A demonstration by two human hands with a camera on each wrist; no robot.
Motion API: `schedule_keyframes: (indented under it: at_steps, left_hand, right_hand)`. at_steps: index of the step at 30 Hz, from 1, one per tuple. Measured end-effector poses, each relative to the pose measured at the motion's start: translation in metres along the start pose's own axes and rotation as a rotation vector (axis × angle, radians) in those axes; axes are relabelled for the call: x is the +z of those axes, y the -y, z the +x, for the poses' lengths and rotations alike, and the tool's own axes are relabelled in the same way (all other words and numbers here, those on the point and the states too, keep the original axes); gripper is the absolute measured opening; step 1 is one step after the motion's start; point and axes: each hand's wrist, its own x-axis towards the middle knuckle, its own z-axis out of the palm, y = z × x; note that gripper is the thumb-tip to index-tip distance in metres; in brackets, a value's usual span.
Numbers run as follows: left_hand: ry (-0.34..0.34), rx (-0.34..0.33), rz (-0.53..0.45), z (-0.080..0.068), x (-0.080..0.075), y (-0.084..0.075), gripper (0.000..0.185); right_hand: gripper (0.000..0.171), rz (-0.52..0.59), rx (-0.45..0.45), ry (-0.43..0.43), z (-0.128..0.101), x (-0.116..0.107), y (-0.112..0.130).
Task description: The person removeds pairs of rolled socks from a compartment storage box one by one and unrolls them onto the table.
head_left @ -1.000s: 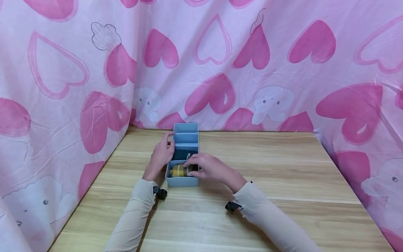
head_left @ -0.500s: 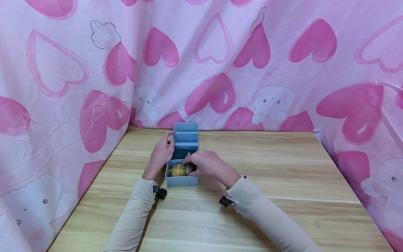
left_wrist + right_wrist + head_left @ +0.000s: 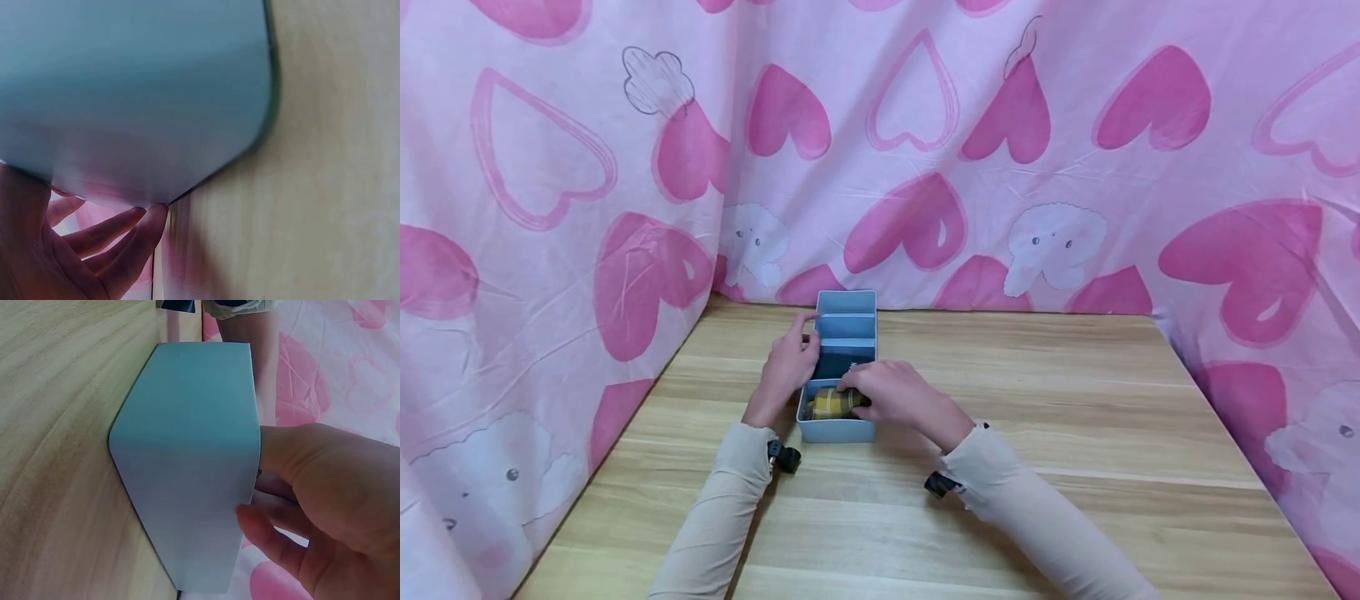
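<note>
A long blue-grey divided storage box (image 3: 837, 432) stands on the table, its short end toward me. A rolled piece of yellow and dark plaid cloth (image 3: 833, 404) lies across its nearest compartment. My right hand (image 3: 904, 398) reaches over the right rim, thumb and forefinger about the roll's right end, which they partly hide. Another right finger (image 3: 265, 534) stays outside the wall in the right wrist view. My left hand (image 3: 786, 362) holds the box's left side; in the left wrist view its fingers (image 3: 134, 250) touch the outer wall and the thumb passes over the rim.
A dark cloth with pale lettering (image 3: 835, 364) fills the second compartment. Farther back, two compartments (image 3: 846, 327) show bare blue-grey walls. The wooden table (image 3: 1037, 400) ends at a pink heart-patterned curtain (image 3: 910, 225) behind and at both sides.
My right hand has shifted a little forward and left and closed in on the plaid roll, whose dark right part is more covered. The left hand and box stay put.
</note>
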Motion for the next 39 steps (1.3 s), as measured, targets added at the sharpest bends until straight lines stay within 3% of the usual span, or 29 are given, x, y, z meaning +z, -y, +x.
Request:
schedule_keyframes:
  at_steps: [16, 39]
  left_hand:
    - [-0.001, 0.012, -0.003, 0.000, -0.002, -0.001, 0.050]
    - [0.001, -0.008, 0.002, 0.002, -0.001, 0.000, 0.049]
  right_hand:
    - [0.041, 0.130, 0.034, -0.065, -0.014, -0.006, -0.012]
    - [0.043, 0.406, 0.003, -0.306, -0.049, -0.020, -0.029]
